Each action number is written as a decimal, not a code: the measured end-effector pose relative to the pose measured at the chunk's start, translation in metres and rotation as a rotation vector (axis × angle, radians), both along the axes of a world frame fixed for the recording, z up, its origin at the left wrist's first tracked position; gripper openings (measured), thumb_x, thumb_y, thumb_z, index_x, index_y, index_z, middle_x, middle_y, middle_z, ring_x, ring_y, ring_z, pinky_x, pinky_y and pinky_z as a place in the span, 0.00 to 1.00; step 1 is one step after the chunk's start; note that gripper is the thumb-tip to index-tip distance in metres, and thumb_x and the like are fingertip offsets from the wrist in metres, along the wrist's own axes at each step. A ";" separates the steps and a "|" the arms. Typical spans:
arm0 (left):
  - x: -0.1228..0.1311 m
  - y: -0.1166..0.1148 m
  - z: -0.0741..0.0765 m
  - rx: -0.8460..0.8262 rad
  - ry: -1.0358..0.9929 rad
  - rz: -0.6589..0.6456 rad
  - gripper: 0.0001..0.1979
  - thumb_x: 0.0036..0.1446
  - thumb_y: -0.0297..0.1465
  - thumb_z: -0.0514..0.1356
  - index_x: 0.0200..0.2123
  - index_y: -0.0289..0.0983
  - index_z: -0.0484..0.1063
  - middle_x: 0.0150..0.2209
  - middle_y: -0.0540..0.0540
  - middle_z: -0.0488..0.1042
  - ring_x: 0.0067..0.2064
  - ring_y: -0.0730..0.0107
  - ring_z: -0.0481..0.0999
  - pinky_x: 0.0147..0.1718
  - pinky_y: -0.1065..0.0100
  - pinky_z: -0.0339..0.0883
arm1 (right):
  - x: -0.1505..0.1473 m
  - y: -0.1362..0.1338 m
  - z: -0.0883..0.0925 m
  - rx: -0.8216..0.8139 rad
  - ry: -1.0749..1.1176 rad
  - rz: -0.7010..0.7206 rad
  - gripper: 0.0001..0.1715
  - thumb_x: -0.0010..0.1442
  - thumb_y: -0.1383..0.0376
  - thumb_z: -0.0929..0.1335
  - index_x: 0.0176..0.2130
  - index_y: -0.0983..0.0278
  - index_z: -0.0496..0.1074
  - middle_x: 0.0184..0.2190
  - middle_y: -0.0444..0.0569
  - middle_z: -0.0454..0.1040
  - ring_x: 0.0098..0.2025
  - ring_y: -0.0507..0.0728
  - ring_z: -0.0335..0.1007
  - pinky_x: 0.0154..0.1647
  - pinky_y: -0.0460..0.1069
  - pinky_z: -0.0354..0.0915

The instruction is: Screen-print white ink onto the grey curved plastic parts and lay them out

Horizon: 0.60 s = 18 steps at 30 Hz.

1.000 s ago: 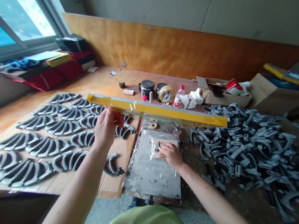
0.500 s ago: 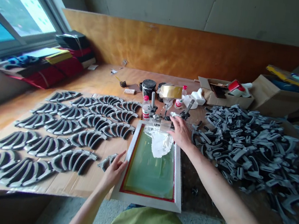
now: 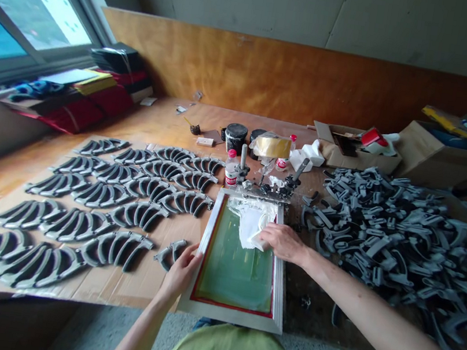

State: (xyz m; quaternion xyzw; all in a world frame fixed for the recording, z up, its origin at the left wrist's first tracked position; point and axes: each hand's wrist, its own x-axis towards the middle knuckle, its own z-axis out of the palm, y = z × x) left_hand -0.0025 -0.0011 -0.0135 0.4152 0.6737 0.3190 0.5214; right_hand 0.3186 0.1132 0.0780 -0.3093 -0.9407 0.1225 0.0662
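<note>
A silk-screen printing frame point(image 3: 283, 299) with a green mesh and a red inner border lies in front of me, its far end at a metal hinge clamp point(image 3: 264, 191). White ink point(image 3: 248, 218) is spread over the far part of the mesh. My right hand point(image 3: 287, 243) is closed on a small pale squeegee point(image 3: 257, 239), mostly covered by the fingers, at the near edge of the ink. On the frame's left side rail, my left hand point(image 3: 183, 268) grips with its fingers. Beside it lie a few curved grey parts point(image 3: 169, 253).
Rows of curved grey parts point(image 3: 93, 230) cover cardboard on the left. A large heap of similar parts point(image 3: 394, 240) lies on the right. Behind the clamp stand a red-capped bottle point(image 3: 231, 170), black tubs point(image 3: 235, 138) and a tape roll point(image 3: 271, 147). Cardboard boxes point(image 3: 355, 156) stand at the back right.
My right hand has come from the clamp end toward me, drawing the squeegee over the white ink. My left hand has closed onto the frame's left rail.
</note>
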 end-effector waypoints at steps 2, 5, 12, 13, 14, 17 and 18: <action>0.001 0.000 0.001 0.010 0.004 -0.003 0.33 0.56 0.54 0.56 0.58 0.39 0.66 0.33 0.49 0.76 0.39 0.59 0.77 0.37 0.65 0.68 | 0.000 0.007 0.007 -0.042 -0.009 0.002 0.17 0.50 0.80 0.65 0.31 0.61 0.74 0.30 0.44 0.75 0.36 0.55 0.69 0.35 0.46 0.60; 0.003 0.000 0.006 0.022 -0.010 0.009 0.33 0.55 0.54 0.56 0.56 0.38 0.67 0.32 0.49 0.75 0.37 0.59 0.77 0.36 0.65 0.68 | -0.012 0.013 0.001 -0.007 0.038 -0.086 0.16 0.52 0.80 0.65 0.32 0.61 0.74 0.31 0.45 0.75 0.37 0.56 0.69 0.35 0.47 0.61; 0.007 -0.001 0.019 0.031 -0.066 0.052 0.34 0.52 0.54 0.60 0.54 0.36 0.69 0.29 0.49 0.75 0.33 0.60 0.76 0.32 0.66 0.69 | -0.009 -0.024 -0.027 0.074 0.176 -0.086 0.19 0.57 0.79 0.62 0.40 0.63 0.76 0.37 0.50 0.77 0.43 0.57 0.70 0.43 0.49 0.66; 0.007 -0.001 0.020 0.030 -0.062 0.051 0.34 0.52 0.54 0.60 0.54 0.36 0.69 0.29 0.49 0.75 0.33 0.61 0.76 0.32 0.66 0.68 | -0.005 -0.022 -0.024 0.046 0.174 -0.073 0.18 0.57 0.79 0.63 0.40 0.62 0.76 0.36 0.49 0.77 0.42 0.56 0.70 0.42 0.48 0.66; 0.007 -0.001 0.020 0.029 -0.059 0.048 0.34 0.52 0.54 0.59 0.54 0.36 0.69 0.29 0.49 0.75 0.33 0.61 0.76 0.32 0.66 0.68 | -0.004 -0.016 -0.019 0.021 0.179 -0.083 0.17 0.58 0.78 0.64 0.40 0.61 0.76 0.35 0.47 0.76 0.41 0.55 0.70 0.41 0.48 0.66; 0.006 0.000 0.026 0.024 -0.066 0.036 0.35 0.52 0.54 0.59 0.55 0.35 0.68 0.29 0.49 0.75 0.34 0.61 0.77 0.32 0.66 0.69 | -0.012 0.019 -0.002 -0.012 0.226 -0.244 0.22 0.59 0.72 0.69 0.51 0.55 0.74 0.38 0.44 0.75 0.39 0.53 0.71 0.40 0.46 0.65; 0.005 0.000 0.032 0.021 -0.081 0.033 0.37 0.52 0.54 0.60 0.57 0.35 0.67 0.29 0.49 0.76 0.34 0.61 0.77 0.32 0.66 0.69 | -0.018 0.033 0.003 -0.009 0.224 -0.310 0.27 0.58 0.70 0.71 0.56 0.53 0.71 0.39 0.43 0.75 0.38 0.53 0.71 0.40 0.46 0.65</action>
